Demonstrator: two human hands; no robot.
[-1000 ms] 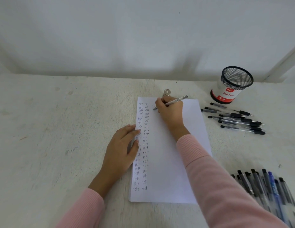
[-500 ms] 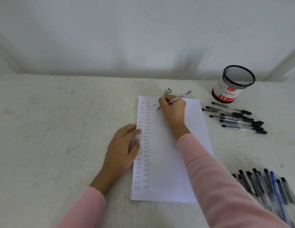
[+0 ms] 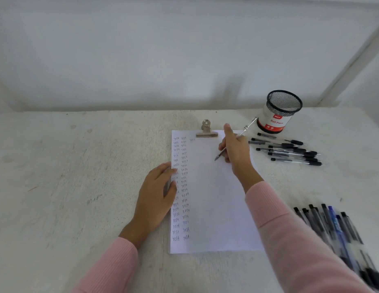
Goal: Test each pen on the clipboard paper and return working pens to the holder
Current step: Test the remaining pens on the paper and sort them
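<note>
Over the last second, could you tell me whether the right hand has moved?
Yes: the right hand with its pen shifted rightward, from under the clip toward the holder.

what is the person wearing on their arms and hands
Both arms are in long pink knit sleeves. The left sleeve shows fine ribbing; the right sleeve looks softer, with a faint line across it above the cuff. The left hand and right hand are bare: no gloves, rings or watch show.
</note>
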